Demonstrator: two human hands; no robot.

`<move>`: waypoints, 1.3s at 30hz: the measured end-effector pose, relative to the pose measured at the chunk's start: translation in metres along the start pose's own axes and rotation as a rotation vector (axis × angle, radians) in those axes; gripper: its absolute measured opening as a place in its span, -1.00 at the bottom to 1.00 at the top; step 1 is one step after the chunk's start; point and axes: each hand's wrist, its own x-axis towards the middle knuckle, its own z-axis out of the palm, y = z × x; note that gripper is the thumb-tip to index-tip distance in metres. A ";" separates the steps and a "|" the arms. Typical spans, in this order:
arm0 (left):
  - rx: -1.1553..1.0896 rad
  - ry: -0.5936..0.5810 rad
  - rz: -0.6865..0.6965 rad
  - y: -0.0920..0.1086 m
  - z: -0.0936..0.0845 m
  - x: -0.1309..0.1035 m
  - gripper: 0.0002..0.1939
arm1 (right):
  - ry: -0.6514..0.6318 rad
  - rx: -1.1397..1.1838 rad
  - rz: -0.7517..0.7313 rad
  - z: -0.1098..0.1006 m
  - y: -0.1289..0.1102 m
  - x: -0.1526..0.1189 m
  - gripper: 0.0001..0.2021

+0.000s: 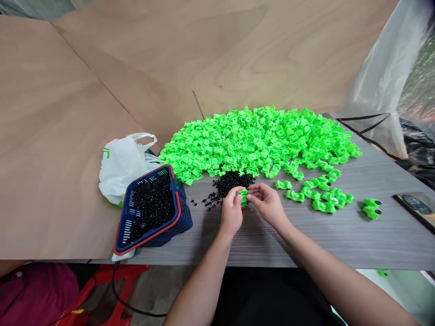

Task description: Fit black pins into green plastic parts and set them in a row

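My left hand (232, 213) pinches a small green toy car body (244, 198) between thumb and fingers, just above the table. From the other side my right hand (269, 203) closes thumb and fingertips on the same piece. A dark bar, apparently a wheel axle, shows across it; the fingers hide its ends. Right behind my hands lies a heap of black wheel axles (234, 182), a few scattered to its left. Beyond it spreads a large pile of green car bodies (258, 140). Several loose green cars (322, 194) lie to the right, some showing black wheels.
On the left a blue basket (183, 222) with a red rim holds many black axles, beside a white plastic bag (122, 165). Two wheeled green cars (371, 209) and a flat metallic-looking object (417, 204) lie right. A red stool (124, 299) and a person's sleeve (41, 294) are lower left.
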 end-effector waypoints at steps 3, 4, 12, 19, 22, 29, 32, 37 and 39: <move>0.006 -0.021 0.020 -0.001 -0.001 0.000 -0.72 | -0.049 0.013 0.018 -0.002 0.003 0.001 -0.77; 0.017 -0.028 0.028 -0.001 -0.001 0.000 -0.72 | -0.062 0.025 0.027 -0.003 0.004 0.001 -0.77; 0.077 -0.060 0.075 0.003 -0.002 -0.004 -0.72 | -0.034 0.044 0.068 -0.005 0.002 -0.003 -0.79; 0.031 -0.097 0.071 0.006 -0.002 -0.007 -0.69 | -0.095 0.079 0.052 -0.011 0.000 -0.002 -0.76; 0.042 -0.124 0.076 0.006 -0.003 -0.007 -0.69 | -0.139 0.086 0.061 -0.014 0.000 0.001 -0.75; 0.109 -0.144 0.109 0.007 -0.004 -0.007 -0.71 | -0.148 0.050 0.067 -0.016 0.003 0.004 -0.77; 0.067 -0.142 0.092 0.006 -0.002 -0.006 -0.72 | -0.150 0.043 0.052 -0.016 0.005 0.004 -0.76; -0.178 -0.104 -0.084 0.000 0.001 -0.007 -0.71 | -0.191 0.046 0.114 -0.016 0.003 -0.002 -0.66; -0.304 -0.132 -0.161 -0.001 0.002 -0.008 -0.69 | -0.253 0.103 0.182 -0.016 0.000 -0.006 -0.65</move>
